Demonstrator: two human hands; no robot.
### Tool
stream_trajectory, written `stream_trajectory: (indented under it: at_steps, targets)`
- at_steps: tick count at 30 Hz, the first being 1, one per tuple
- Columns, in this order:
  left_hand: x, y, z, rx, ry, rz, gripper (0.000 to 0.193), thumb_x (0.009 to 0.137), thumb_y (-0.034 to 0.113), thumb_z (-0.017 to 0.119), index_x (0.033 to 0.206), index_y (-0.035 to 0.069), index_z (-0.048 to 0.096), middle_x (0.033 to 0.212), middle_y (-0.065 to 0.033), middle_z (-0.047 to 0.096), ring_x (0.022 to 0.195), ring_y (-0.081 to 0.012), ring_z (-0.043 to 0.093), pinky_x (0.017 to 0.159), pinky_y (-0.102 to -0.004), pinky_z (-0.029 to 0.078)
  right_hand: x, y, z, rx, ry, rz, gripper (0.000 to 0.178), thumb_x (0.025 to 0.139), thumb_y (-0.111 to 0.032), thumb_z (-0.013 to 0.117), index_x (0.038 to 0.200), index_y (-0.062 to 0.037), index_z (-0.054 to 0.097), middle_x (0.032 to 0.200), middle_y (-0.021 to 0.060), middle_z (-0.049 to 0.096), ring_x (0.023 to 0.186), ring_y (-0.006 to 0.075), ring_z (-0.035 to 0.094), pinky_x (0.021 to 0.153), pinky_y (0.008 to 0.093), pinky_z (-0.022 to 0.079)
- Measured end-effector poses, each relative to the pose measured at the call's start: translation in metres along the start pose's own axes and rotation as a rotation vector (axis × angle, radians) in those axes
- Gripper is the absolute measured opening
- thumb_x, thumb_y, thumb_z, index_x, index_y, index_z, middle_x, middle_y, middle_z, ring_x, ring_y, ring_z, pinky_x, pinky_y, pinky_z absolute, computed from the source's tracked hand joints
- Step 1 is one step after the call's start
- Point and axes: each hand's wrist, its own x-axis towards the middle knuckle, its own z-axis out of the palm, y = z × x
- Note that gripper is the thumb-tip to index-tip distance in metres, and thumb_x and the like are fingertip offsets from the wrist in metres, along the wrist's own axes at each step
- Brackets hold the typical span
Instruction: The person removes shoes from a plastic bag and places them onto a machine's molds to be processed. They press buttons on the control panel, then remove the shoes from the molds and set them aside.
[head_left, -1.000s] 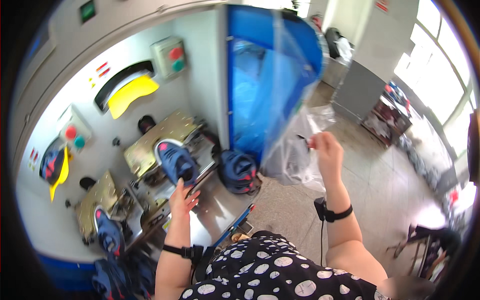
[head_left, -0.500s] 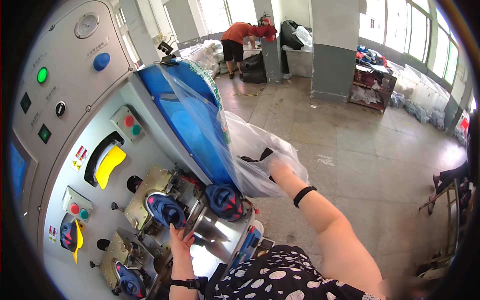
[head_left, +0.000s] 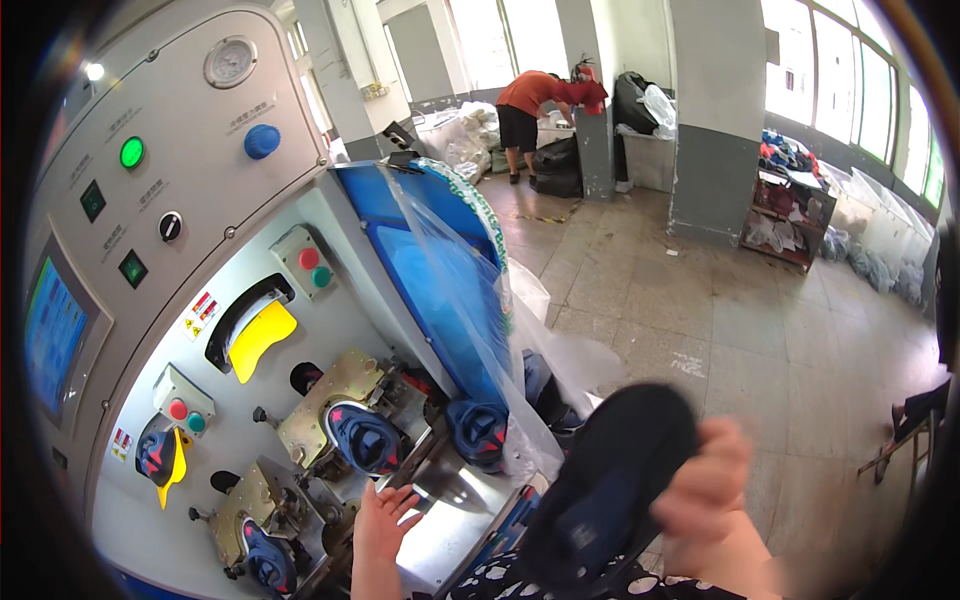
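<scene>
In my right hand (head_left: 705, 490) is a dark, sole-shaped shoe part (head_left: 615, 480) with a bluish patch in its middle. My fingers are closed on its right edge, smeared by motion. My left hand (head_left: 385, 520) has its fingers spread and holds nothing, just below a blue shoe upper (head_left: 365, 438) with a pink star, seated on the machine's upper station. Another blue and pink upper (head_left: 476, 432) rests on the metal ledge to its right. A further upper (head_left: 268, 555) sits on the lower station, and one more (head_left: 157, 455) is at a yellow-flapped opening.
The machine's grey panel (head_left: 190, 120) has a gauge, knobs and a screen on the left. A clear plastic bag (head_left: 535, 400) hangs beside its blue side panel (head_left: 440, 270), with dark pieces inside. A person (head_left: 525, 110) bends over containers far back. A shelf (head_left: 785, 215) stands far right.
My right hand has come out of the plastic bag toward me, bringing the dark shoe part. My left hand has dropped slightly away from the upper. The whole view has shifted.
</scene>
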Motion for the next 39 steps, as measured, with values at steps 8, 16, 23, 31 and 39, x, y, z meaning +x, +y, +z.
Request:
stream_trajectory:
  at_steps: [8, 16, 23, 31, 39]
  targets:
    - [-0.123, 0.031, 0.073, 0.412, -0.77, 0.477, 0.071, 0.074, 0.001, 0.081, 0.136, 0.0, 0.046, 0.134, -0.0083, 0.051, 0.126, -0.0182, 0.049, 0.107, -0.0369, 0.038, -0.001, -0.081, 0.138, 0.559, -0.429, -0.157, 0.036, 0.08, -0.02, 0.059, 0.113, -0.0064, 0.058, 0.103, 0.0054, 0.057, 0.085, 0.0182, 0.057, 0.083, 0.0316, 0.048]
    - [-0.101, 0.023, 0.013, -0.462, -0.107, 0.481, 0.039, 0.095, 0.011, 0.059, 0.131, 0.0, 0.051, 0.124, -0.0132, 0.062, 0.111, -0.0289, 0.062, 0.097, -0.0444, 0.05, -0.019, -0.095, 0.164, 0.924, -0.285, 0.29, 0.053, 0.07, -0.025, 0.084, 0.116, -0.0072, 0.064, 0.11, 0.008, 0.063, 0.082, 0.0249, 0.063, 0.068, 0.032, 0.052]
    - [-0.104, 0.025, -0.028, -0.599, -0.197, 0.573, 0.045, 0.097, 0.019, 0.06, 0.137, 0.005, 0.046, 0.132, -0.0114, 0.056, 0.121, -0.027, 0.056, 0.102, -0.0464, 0.046, -0.038, -0.156, 0.203, 0.995, -0.483, 0.222, 0.044, 0.061, -0.021, 0.088, 0.101, -0.0125, 0.071, 0.103, 0.0089, 0.058, 0.08, 0.0258, 0.061, 0.064, 0.0343, 0.051]
    - [-0.139, -0.002, -0.085, -0.485, -0.098, 0.532, 0.048, 0.1, 0.038, 0.045, 0.137, 0.007, 0.046, 0.128, -0.0195, 0.057, 0.12, -0.037, 0.054, 0.1, -0.0528, 0.046, 0.089, -0.102, 0.286, 0.66, -0.484, 0.408, 0.025, 0.076, -0.01, 0.078, 0.094, -0.0059, 0.061, 0.096, 0.0117, 0.051, 0.083, 0.0322, 0.058, 0.07, 0.0401, 0.049]
    - [-0.164, -0.009, -0.106, -0.555, 0.036, 0.529, 0.034, 0.103, 0.029, 0.044, 0.121, 0.002, 0.055, 0.113, -0.0206, 0.063, 0.108, -0.0368, 0.061, 0.092, -0.0491, 0.05, 0.106, -0.051, 0.475, 0.593, -0.306, 0.416, 0.045, 0.084, -0.02, 0.072, 0.124, -0.012, 0.055, 0.126, 0.0161, 0.051, 0.095, 0.0324, 0.062, 0.087, 0.0409, 0.051]
